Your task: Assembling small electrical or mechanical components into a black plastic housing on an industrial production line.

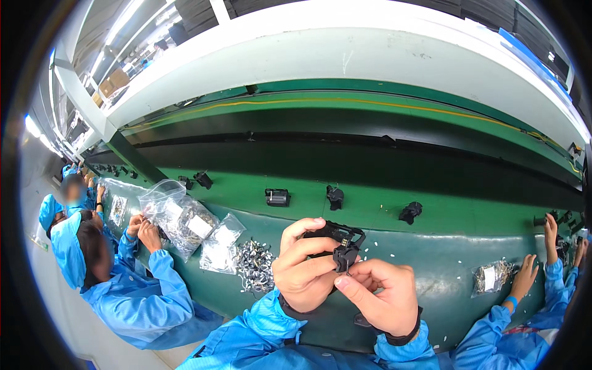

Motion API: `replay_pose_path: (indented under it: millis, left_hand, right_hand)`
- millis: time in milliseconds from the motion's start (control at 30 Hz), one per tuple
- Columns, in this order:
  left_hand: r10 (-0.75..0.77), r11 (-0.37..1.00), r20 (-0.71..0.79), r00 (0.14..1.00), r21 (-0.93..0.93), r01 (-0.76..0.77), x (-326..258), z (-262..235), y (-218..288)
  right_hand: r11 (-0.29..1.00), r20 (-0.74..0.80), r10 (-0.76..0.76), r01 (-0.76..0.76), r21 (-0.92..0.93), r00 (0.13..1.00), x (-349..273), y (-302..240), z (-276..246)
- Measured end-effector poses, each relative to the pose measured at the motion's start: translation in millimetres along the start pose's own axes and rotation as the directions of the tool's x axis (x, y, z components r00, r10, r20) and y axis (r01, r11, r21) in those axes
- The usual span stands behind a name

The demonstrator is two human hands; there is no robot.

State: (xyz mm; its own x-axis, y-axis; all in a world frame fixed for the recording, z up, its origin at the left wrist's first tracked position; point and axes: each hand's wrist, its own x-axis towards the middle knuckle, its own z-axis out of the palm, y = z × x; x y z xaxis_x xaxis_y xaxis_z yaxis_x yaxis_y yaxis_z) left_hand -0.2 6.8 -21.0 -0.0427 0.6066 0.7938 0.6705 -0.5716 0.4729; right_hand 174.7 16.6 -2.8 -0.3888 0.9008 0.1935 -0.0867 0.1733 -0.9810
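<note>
My left hand (pixel 303 271) is closed around a black plastic housing (pixel 346 254) with an open frame, holding it tilted above the green bench. My right hand (pixel 387 297) is beside it, with thumb and fingers pinched together just under the housing's lower end. A thin dark wire or pin seems to stick out there; what the right fingertips hold is too small to make out. Left of my hands lies a loose pile of small silver, white and black parts (pixel 254 265). A dark object (pixel 361 319) is partly hidden under my right wrist.
Black housings (pixel 277 197) stand spaced along the green belt (pixel 370 216) beyond the bench. Clear bags of small parts (pixel 191 225) lie at left, another bag (pixel 491 277) at right. Co-workers in blue sit on both sides (pixel 135 290). A white shelf (pixel 345 52) spans above.
</note>
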Motion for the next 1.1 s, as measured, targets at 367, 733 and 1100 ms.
replay_pose_path:
  millis: [367,733,1100]
  left_hand:
    - [-0.038,0.981,0.036,0.999,-0.191,0.045,3.5,-3.2,-3.2]
    - [-0.051,0.87,0.091,0.995,-0.485,0.089,10.1,-0.9,2.3]
    - [-0.039,0.969,0.095,0.995,-0.238,0.061,10.4,-2.8,4.1]
  right_hand:
    - [0.98,-0.011,0.018,-0.015,0.199,1.0,-0.6,1.2,-6.6]
    - [0.838,0.332,0.185,-0.325,0.438,0.925,12.6,11.3,-24.5]
    - [0.69,-0.07,-0.694,0.635,-0.348,0.716,-3.8,-13.3,-19.6]
